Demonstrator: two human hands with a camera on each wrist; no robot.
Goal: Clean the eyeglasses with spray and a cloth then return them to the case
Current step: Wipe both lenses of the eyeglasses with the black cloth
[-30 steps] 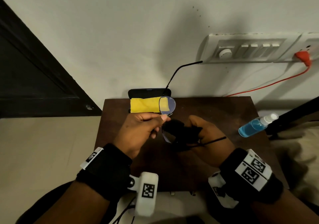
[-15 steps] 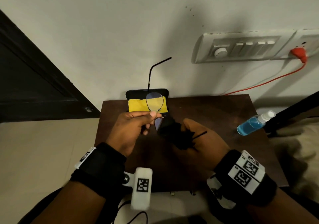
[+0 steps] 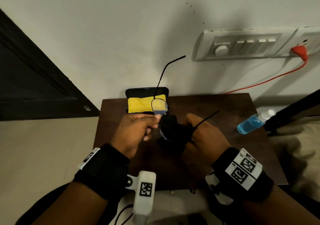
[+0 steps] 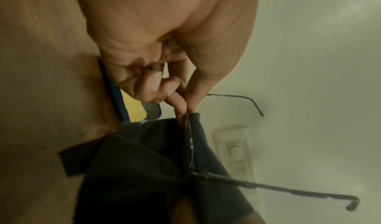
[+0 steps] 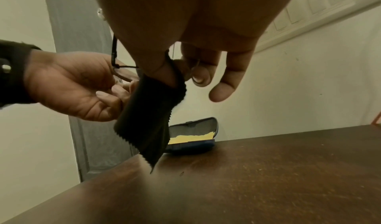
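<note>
Thin black-framed eyeglasses [image 3: 159,106] are held above the brown table [image 3: 216,164] with both temple arms unfolded. My left hand [image 3: 156,120] pinches the frame beside the bare lens between thumb and forefinger [image 4: 181,103]. My right hand [image 3: 194,129] grips a black cloth [image 3: 171,131] folded around the other lens, which is mostly hidden. In the right wrist view the cloth [image 5: 148,113] hangs down from the thumb and fingers. The open dark case [image 3: 147,90] stands at the table's back edge with a yellow cloth [image 3: 140,104] inside.
A blue spray bottle [image 3: 251,123] lies on its side at the table's right edge. A switch panel [image 3: 242,46] with a red plug and cable is on the wall behind. A dark door [image 3: 26,77] is at the left.
The glasses have tilted in my hands: the far temple arm swung left then back a little, and the near arm now points higher. The right hand with the cloth shifted slightly over its lens.
</note>
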